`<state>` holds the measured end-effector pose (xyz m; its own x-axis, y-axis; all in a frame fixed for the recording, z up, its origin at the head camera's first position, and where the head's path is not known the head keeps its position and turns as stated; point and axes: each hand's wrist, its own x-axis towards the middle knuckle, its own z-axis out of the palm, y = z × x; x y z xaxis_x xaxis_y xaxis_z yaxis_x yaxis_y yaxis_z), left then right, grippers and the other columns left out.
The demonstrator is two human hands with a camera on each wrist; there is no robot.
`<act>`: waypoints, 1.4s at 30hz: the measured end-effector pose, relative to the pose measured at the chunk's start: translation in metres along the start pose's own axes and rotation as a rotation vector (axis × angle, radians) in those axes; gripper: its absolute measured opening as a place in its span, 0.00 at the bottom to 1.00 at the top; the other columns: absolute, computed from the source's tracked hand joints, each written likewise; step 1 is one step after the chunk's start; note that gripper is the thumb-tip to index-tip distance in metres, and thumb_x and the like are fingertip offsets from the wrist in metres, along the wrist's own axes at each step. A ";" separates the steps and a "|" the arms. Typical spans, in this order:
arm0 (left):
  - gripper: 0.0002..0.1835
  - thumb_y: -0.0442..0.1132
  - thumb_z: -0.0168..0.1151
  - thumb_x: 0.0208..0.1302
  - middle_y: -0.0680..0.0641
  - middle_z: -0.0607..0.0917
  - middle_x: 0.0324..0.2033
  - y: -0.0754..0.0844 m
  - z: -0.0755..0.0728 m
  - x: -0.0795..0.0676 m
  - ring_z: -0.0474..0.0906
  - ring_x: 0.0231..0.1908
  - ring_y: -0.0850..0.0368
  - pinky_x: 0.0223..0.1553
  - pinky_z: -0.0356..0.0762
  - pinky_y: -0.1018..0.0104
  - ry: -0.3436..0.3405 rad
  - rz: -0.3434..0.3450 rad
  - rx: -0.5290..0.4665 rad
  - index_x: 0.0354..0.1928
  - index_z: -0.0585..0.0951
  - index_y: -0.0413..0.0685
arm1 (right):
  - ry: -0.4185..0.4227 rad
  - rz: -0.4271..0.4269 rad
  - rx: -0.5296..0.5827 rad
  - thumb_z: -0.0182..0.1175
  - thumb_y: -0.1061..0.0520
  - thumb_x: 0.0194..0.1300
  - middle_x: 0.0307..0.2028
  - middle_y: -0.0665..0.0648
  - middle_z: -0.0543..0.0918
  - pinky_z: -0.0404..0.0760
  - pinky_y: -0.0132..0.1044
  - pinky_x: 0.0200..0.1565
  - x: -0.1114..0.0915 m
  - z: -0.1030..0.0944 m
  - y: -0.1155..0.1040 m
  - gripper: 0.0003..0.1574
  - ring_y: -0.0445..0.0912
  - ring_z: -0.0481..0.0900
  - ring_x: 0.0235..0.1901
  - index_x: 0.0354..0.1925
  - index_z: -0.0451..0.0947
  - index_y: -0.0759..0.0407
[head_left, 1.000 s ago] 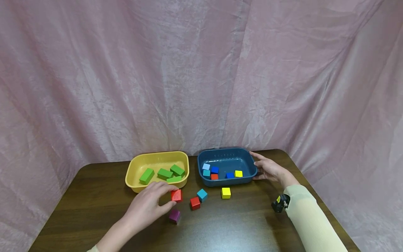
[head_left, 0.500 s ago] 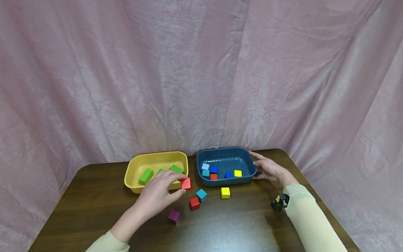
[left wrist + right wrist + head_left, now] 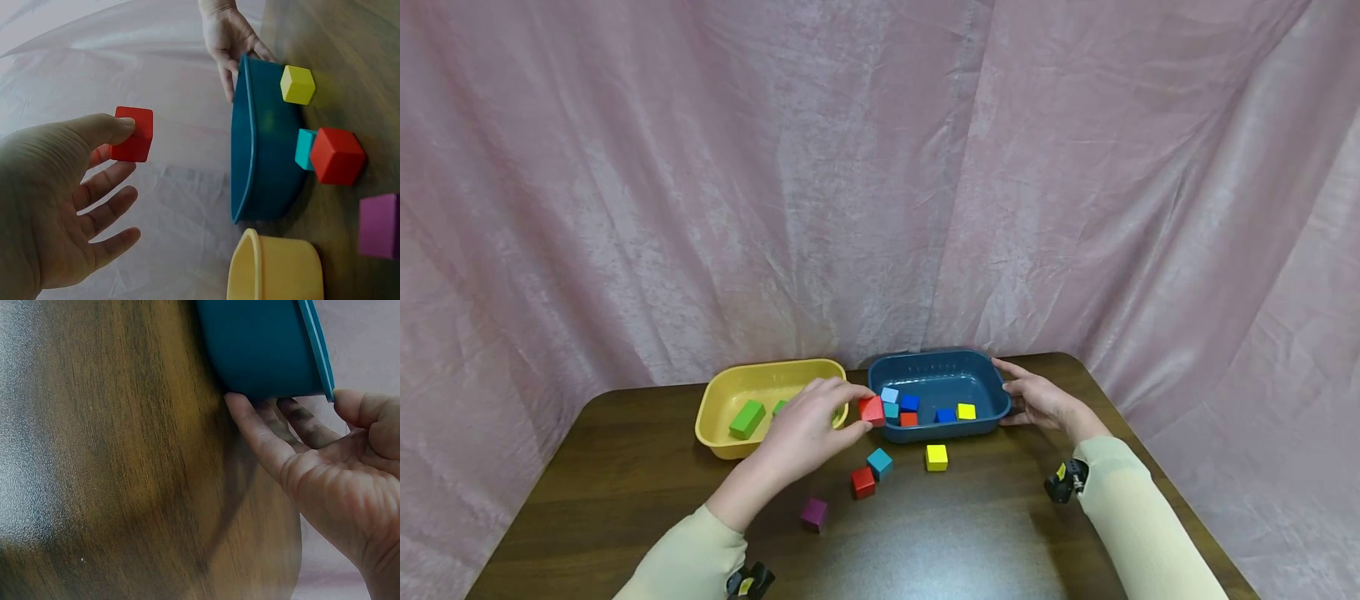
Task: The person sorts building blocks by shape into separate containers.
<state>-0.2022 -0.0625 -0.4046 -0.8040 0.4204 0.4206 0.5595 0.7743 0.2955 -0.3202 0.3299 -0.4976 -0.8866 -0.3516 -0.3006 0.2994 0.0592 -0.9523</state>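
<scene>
Between thumb and index finger, my left hand (image 3: 805,427) pinches a red cube (image 3: 872,412), its other fingers spread apart in the left wrist view. This cube is raised by the left end of a blue bin (image 3: 951,385). Inside the bin lie several small cubes in light blue, teal, blue, red and yellow. My right hand (image 3: 1043,402) rests against the bin's right end with fingers extended; in the right wrist view the thumb touches the rim (image 3: 320,350) and a fingertip (image 3: 237,400) meets the lower wall.
A yellow bin (image 3: 718,400) with green blocks (image 3: 747,419) stands left, partly covered by my left hand. On the brown table (image 3: 985,533) before the bins lie a teal cube (image 3: 880,462), another red cube (image 3: 863,482), a purple cube (image 3: 814,514) and a yellow cube (image 3: 936,457). Pink curtain behind.
My left hand has lifted the red cube from in front of the yellow bin and carried it up and right to the blue bin's left end. The right hand stays in place.
</scene>
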 end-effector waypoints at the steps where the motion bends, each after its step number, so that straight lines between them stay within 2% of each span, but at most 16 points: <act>1: 0.19 0.56 0.65 0.54 0.62 0.79 0.40 0.001 0.001 0.003 0.68 0.40 0.66 0.36 0.71 0.68 -0.003 -0.002 0.000 0.48 0.80 0.67 | -0.002 -0.001 -0.004 0.35 0.61 0.73 0.64 0.71 0.56 0.66 0.64 0.51 0.000 0.000 0.000 0.35 0.65 0.66 0.56 0.73 0.41 0.39; 6: 0.18 0.56 0.65 0.53 0.63 0.78 0.39 0.005 0.005 0.016 0.68 0.39 0.66 0.35 0.71 0.69 -0.012 -0.004 -0.005 0.48 0.80 0.68 | -0.010 -0.004 -0.012 0.35 0.61 0.73 0.62 0.73 0.58 0.66 0.64 0.51 0.000 0.001 0.000 0.35 0.65 0.66 0.57 0.73 0.41 0.39; 13: 0.18 0.56 0.65 0.54 0.61 0.78 0.40 0.009 0.009 0.033 0.69 0.40 0.63 0.37 0.72 0.67 -0.035 0.003 -0.011 0.48 0.80 0.65 | -0.015 -0.011 -0.004 0.34 0.61 0.73 0.64 0.73 0.56 0.65 0.65 0.51 0.001 0.001 0.000 0.36 0.65 0.65 0.58 0.73 0.41 0.39; 20: 0.19 0.56 0.64 0.55 0.59 0.78 0.41 0.009 0.014 0.050 0.68 0.41 0.62 0.38 0.72 0.65 -0.075 -0.021 -0.029 0.49 0.80 0.64 | 0.018 0.009 0.012 0.37 0.61 0.72 0.65 0.69 0.56 0.66 0.65 0.50 0.004 0.001 -0.001 0.35 0.64 0.67 0.57 0.72 0.45 0.37; 30: 0.19 0.56 0.64 0.55 0.61 0.78 0.41 0.014 0.022 0.066 0.68 0.42 0.62 0.38 0.71 0.65 -0.078 -0.040 0.005 0.49 0.80 0.65 | -0.019 -0.002 0.005 0.35 0.61 0.73 0.63 0.74 0.58 0.66 0.65 0.51 0.005 0.000 -0.001 0.36 0.65 0.67 0.57 0.73 0.41 0.39; 42: 0.17 0.53 0.63 0.56 0.59 0.78 0.42 0.015 0.038 0.090 0.69 0.43 0.59 0.41 0.72 0.63 -0.110 -0.032 0.013 0.49 0.80 0.64 | -0.010 0.002 0.001 0.36 0.61 0.73 0.61 0.74 0.59 0.66 0.64 0.51 0.005 0.001 0.000 0.36 0.66 0.65 0.57 0.73 0.41 0.40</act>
<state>-0.2737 0.0046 -0.3947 -0.8393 0.4438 0.3141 0.5307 0.7942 0.2958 -0.3242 0.3275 -0.4985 -0.8825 -0.3605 -0.3019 0.3014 0.0591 -0.9517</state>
